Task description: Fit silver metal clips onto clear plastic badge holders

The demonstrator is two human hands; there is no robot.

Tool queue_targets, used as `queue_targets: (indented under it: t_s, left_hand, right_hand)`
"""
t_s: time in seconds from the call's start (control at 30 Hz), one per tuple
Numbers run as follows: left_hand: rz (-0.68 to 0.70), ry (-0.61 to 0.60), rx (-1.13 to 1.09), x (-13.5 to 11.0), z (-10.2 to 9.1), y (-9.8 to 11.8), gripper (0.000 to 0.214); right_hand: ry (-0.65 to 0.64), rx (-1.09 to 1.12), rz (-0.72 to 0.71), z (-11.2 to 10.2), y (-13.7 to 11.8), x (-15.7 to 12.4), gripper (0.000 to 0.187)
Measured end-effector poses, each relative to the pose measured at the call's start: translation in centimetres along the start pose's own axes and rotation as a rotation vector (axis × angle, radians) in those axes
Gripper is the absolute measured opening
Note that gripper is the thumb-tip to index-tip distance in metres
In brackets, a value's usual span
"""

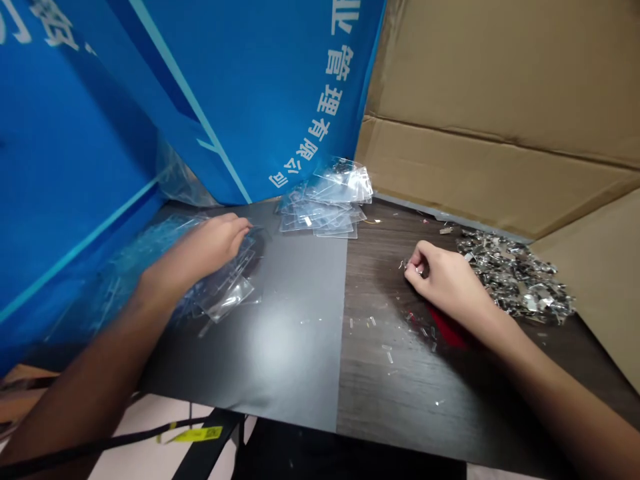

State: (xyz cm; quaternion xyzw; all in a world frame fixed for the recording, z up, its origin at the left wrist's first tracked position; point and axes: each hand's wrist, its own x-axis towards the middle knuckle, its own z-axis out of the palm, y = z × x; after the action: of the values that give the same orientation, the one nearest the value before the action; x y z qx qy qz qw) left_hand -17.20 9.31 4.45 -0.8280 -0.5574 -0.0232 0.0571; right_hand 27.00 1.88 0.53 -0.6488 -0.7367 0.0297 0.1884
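Note:
My left hand (217, 245) is above a spread of clear plastic bags (227, 297) on the left of the table. Its fingers are pinched together, with the faint see-through edge of a bag at their tips. On the right, my right hand (447, 277) pinches a small shiny metal piece (403, 265) between thumb and forefinger; its exact kind is too small to tell. Beside that hand lies a heap of small silvery metal pieces (520, 277). A red flat item (450, 330) is partly hidden beneath my right wrist.
A stack of filled clear bags (325, 203) lies at the back middle. Small clear slivers (389, 357) are scattered on the dark wood table (370, 393). Cardboard walls (500, 80) stand at the right, and a blue printed cloth (225, 87) hangs behind. A black cable with a yellow tag (197, 435) runs below.

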Motion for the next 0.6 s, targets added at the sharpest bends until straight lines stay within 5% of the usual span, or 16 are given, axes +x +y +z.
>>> queue_targets:
  t_s: [0.23, 0.37, 0.6]
  left_hand:
    - [-0.061, 0.162, -0.036, 0.0, -0.6, 0.8, 0.039]
    - [-0.074, 0.286, -0.080, -0.1, -1.3, 1.9, 0.039]
    - [-0.128, 0.431, -0.749, -0.7, -0.7, 6.6, 0.025]
  right_hand:
    - [0.051, 0.108, -0.039, -0.4, -0.9, -0.3, 0.007]
    - [0.048, 0.105, -0.081, -0.2, -0.9, -0.5, 0.026]
    - [0.012, 0.142, -0.084, -0.5, -1.2, -0.6, 0.025]
